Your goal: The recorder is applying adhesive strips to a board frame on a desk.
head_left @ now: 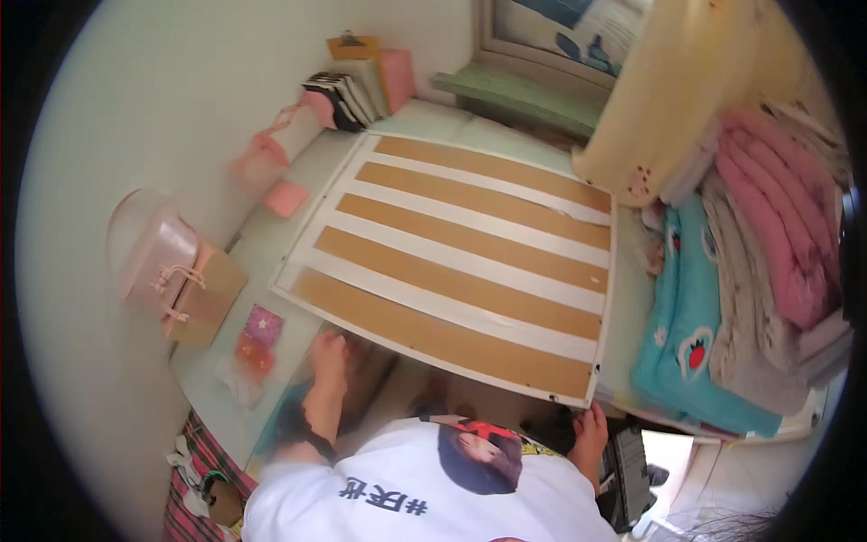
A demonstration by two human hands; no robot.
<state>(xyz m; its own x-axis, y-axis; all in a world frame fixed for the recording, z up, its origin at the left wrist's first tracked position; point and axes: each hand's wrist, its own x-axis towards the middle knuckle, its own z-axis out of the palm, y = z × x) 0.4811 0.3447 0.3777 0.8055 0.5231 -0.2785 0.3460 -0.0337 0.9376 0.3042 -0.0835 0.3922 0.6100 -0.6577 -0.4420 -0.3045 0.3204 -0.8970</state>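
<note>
A large flat panel [470, 237] with brown and white stripes and a thin white frame lies tilted across a pale green surface. My right hand [591, 432] is at its near right corner, the fingers closed at the edge. Just below the panel's near left edge is my left hand [332, 350], with a dark band on the wrist. Its fingers are blurred, and whether they touch the panel does not show clearly. Small dark fittings sit along the frame near the right corner.
Folded bedding, including a turquoise quilt [677, 316] and a pink one [781, 217], is stacked at right. A pink bag [155, 248] and a brown box [209, 294] stand at left. Books [348, 98] line the back near a green sill [524, 95]. A yellow curtain [682, 81] hangs behind.
</note>
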